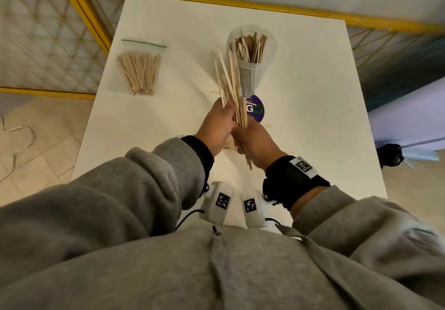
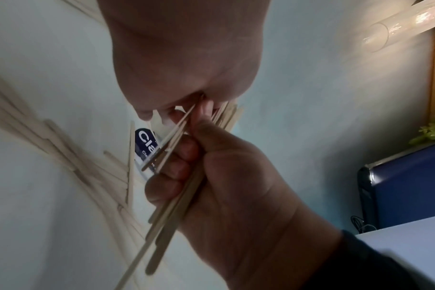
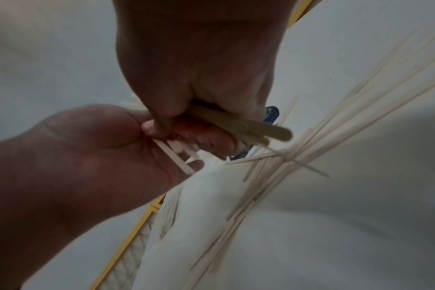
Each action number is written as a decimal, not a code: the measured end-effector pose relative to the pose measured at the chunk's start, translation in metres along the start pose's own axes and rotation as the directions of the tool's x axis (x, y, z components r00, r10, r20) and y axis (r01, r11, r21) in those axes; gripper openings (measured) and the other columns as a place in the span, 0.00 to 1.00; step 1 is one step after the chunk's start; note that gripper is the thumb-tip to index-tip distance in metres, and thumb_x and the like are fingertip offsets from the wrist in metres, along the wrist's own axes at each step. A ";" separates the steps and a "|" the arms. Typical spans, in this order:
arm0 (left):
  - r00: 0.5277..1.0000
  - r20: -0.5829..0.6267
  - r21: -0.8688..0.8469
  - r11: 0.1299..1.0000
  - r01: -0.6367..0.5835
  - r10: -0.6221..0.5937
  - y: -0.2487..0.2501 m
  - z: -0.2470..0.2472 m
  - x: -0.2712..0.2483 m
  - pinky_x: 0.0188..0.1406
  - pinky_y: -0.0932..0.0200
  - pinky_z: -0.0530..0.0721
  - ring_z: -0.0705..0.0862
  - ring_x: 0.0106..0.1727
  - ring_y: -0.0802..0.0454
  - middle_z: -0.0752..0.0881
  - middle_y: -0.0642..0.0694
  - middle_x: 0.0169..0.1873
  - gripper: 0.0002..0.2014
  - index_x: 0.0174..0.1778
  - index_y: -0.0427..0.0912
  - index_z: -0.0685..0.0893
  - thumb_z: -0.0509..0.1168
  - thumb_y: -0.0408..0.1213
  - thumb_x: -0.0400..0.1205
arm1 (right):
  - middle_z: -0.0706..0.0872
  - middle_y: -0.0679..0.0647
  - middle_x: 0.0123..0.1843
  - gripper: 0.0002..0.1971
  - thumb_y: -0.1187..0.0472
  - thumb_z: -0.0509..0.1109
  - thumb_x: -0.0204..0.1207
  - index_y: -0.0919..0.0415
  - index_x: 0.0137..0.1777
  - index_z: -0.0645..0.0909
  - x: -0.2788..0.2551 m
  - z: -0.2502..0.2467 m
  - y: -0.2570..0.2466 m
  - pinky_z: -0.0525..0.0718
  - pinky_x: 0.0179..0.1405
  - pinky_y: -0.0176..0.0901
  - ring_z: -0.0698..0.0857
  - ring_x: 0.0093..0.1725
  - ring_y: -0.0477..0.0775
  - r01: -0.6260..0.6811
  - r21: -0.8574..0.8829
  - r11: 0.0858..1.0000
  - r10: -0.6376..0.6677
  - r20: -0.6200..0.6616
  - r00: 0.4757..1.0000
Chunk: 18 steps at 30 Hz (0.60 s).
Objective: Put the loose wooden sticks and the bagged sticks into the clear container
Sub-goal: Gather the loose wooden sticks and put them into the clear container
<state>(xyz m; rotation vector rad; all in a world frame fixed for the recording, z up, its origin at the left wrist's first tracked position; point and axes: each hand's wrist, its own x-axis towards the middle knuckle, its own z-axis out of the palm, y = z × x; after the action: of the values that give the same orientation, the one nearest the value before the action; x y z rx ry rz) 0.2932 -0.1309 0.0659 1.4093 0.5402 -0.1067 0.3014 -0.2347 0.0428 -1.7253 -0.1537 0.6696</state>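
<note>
**Both hands clamped on one stick bundle, in front of the container**

Head view: you hold a bundle of loose sticks (image 1: 232, 86), pale flat wood, thin, fanned out and tilted away from you. Your left hand (image 1: 218, 125) and right hand (image 1: 256, 142) touch each other above the white worktop (image 1: 313, 88), both with fingers curled round the low end of the bundle. Stick tips poke out under your right hand. The clear container (image 1: 251, 59) stands just behind the bundle, already partly filled with upright sticks. The bagged sticks (image 1: 140, 72) lie flat on the worktop well to the left, in a clear zip bag with a green seal line. A round purple sticker (image 1: 256, 110) sits at the container's foot; letters "GO" read, the rest too small.

Left wrist view: your left hand (image 2: 176, 58) is at top, your right hand (image 2: 236, 186) below, its fingers (image 2: 176, 168) wrapped tight round several sticks (image 2: 166, 219) that run down past the palm. More sticks lie blurred at left. The purple sticker (image 2: 144, 145) shows "Cle", partly hidden. The container (image 2: 383, 31) appears at top right.

Right wrist view: your right hand (image 3: 199, 68) grips flat stick ends (image 3: 261, 129); your left hand (image 3: 87, 166) closes on sticks below it. The long bundle (image 3: 323, 137) streaks off right, blurred.
</note>
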 end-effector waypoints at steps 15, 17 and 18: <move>0.978 0.205 -0.222 0.971 0.092 -0.046 -0.002 -0.008 -0.007 0.66 0.54 0.79 0.83 0.62 0.48 0.87 0.44 0.54 0.30 0.53 0.51 0.82 0.37 0.62 0.84 | 0.74 0.53 0.23 0.12 0.56 0.67 0.80 0.61 0.38 0.81 0.003 -0.020 -0.019 0.73 0.26 0.43 0.71 0.22 0.51 -0.125 -0.200 0.972 0.153 0.132 0.979; 0.980 0.197 -0.165 0.986 0.013 0.020 0.001 -0.009 -0.007 0.67 0.46 0.80 0.85 0.59 0.45 0.88 0.41 0.51 0.25 0.57 0.42 0.81 0.49 0.58 0.84 | 0.74 0.51 0.21 0.14 0.56 0.66 0.81 0.60 0.35 0.80 0.002 -0.022 -0.019 0.73 0.26 0.42 0.71 0.22 0.51 -0.142 -0.202 0.969 0.176 0.160 0.971; 0.982 0.185 -0.109 0.994 -0.028 0.048 0.000 -0.009 -0.006 0.67 0.43 0.80 0.86 0.57 0.45 0.88 0.40 0.50 0.24 0.60 0.36 0.80 0.56 0.55 0.83 | 0.73 0.51 0.21 0.13 0.57 0.65 0.81 0.59 0.35 0.79 0.003 -0.022 -0.020 0.73 0.25 0.43 0.71 0.22 0.51 -0.138 -0.218 0.966 0.177 0.171 0.969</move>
<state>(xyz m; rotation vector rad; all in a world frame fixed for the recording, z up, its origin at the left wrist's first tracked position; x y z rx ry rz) 0.2851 -0.1239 0.0679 1.2897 0.3576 -0.1751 0.3196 -0.2469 0.0628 -1.8835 -0.2253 0.9654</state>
